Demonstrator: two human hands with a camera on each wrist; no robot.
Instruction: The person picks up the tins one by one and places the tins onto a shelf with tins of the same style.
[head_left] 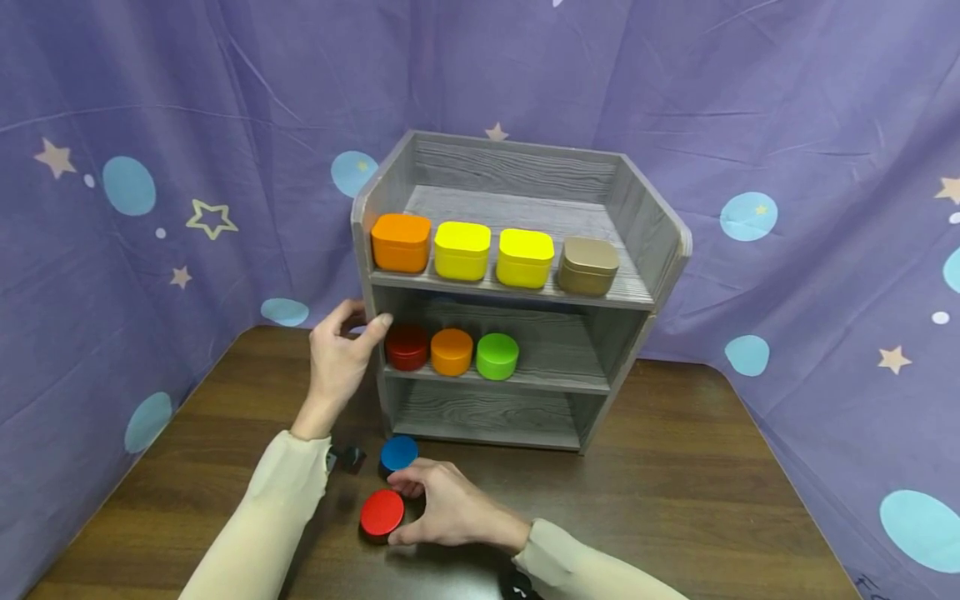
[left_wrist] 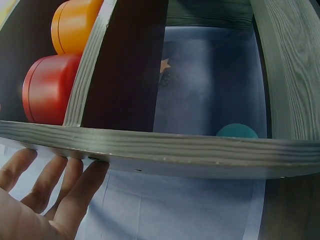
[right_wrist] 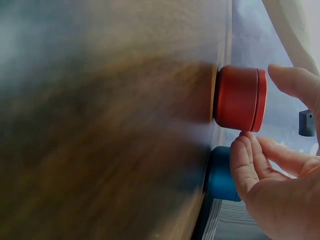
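Note:
My left hand (head_left: pixel 337 354) grips the left side panel of a grey wooden shelf (head_left: pixel 491 383), thumb at its front edge. In the left wrist view the fingers (left_wrist: pixel 82 192) lie against the panel's outer face. On the table, my right hand (head_left: pixel 453 504) spans a round red tin (head_left: pixel 382 513), thumb on one side and fingers on the other. The right wrist view shows a gap between the thumb (right_wrist: pixel 290 80) and the red tin (right_wrist: pixel 240 97); the fingertips are right at its opposite side. A round blue tin (head_left: pixel 399 452) stands beside those fingers, partly covered by them.
Along the shelf's top level stand an orange tin (head_left: pixel 401 243), two yellow tins (head_left: pixel 462 250) and a gold tin (head_left: pixel 588 267). The middle level holds dark red (head_left: pixel 407 348), orange (head_left: pixel 452 352) and green (head_left: pixel 497 357) round tins. A purple curtain (head_left: pixel 750 125) hangs behind the wooden table (head_left: pixel 675 483).

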